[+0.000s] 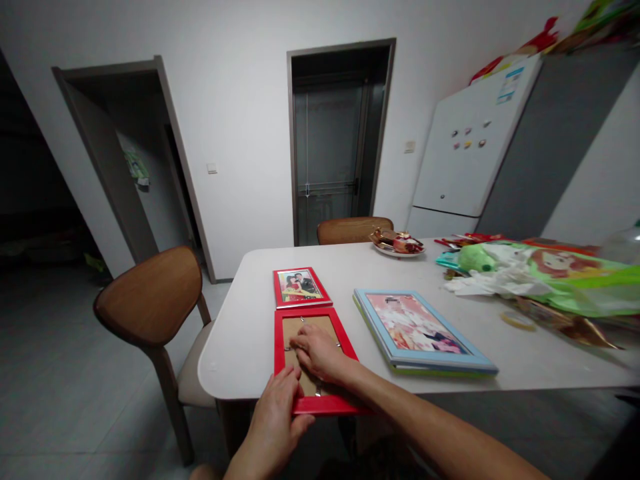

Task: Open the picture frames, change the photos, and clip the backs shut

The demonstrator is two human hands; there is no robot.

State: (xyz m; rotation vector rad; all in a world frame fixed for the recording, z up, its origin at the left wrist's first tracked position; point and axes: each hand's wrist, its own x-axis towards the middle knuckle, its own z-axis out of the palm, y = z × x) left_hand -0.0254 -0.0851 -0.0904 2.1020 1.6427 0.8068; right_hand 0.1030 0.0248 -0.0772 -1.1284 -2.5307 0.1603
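A red photo frame (341,330) lies back side up at the near edge of the white desk (230,327). Its near side pokes out a bit past the desk's edge. The left hand (277,410) has its grip on the near left corner, fingers on the red side and thumb by the near edge. The right hand (320,353) is on the brown backing board (326,323), with its fingers curled in close. Its grip looks narrow, but I cannot tell if it pinches anything. Small metal clips (319,392) sit around the board.

Just past the frame is a second red frame (300,288), photo side up. The two edges are so close that I cannot tell if they touch. On the left, a strip of white desk top runs along both frames, out to the round corner near a wooden chair (155,293).

On the right, a thinner strip of desk top lies between the frame and a blue photo frame (420,327). The blue one sits on top of something with a green edge. More room runs back to a plate (400,253). Farther right are a tape roll (517,327) and a green bag (570,267).
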